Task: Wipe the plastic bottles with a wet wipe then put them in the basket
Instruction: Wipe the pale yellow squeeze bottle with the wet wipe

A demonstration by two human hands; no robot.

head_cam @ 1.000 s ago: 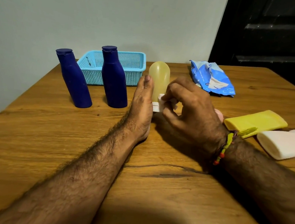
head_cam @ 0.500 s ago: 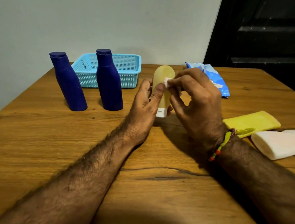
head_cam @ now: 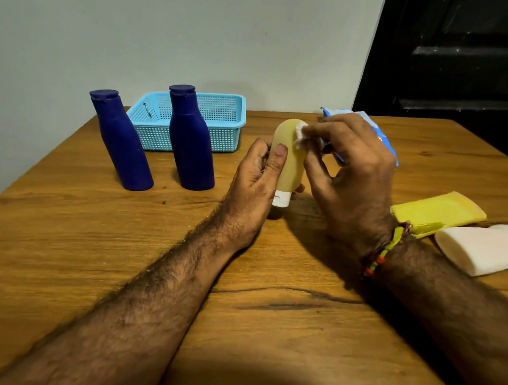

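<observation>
While the left hand [head_cam: 255,177] is gripping a yellowish plastic bottle [head_cam: 290,161], the right hand [head_cam: 351,172] is pinching a white wet wipe [head_cam: 300,134] mid-frame above the brown wooden tabletop [head_cam: 60,238], a pale wall [head_cam: 168,33] behind.

Beside the grip, the brown grained wooden table [head_cam: 60,238] shows a satin sheen. The two dark-blue plastic bottles [head_cam: 189,144] look matt; the light-blue perforated plastic basket [head_cam: 221,129] is smooth.

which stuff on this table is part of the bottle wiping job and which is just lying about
Part of the job:
tan bottle
wet wipe
two blue bottles
yellow bottle
white bottle
basket
wipes pack

Just there:
wooden table
</observation>
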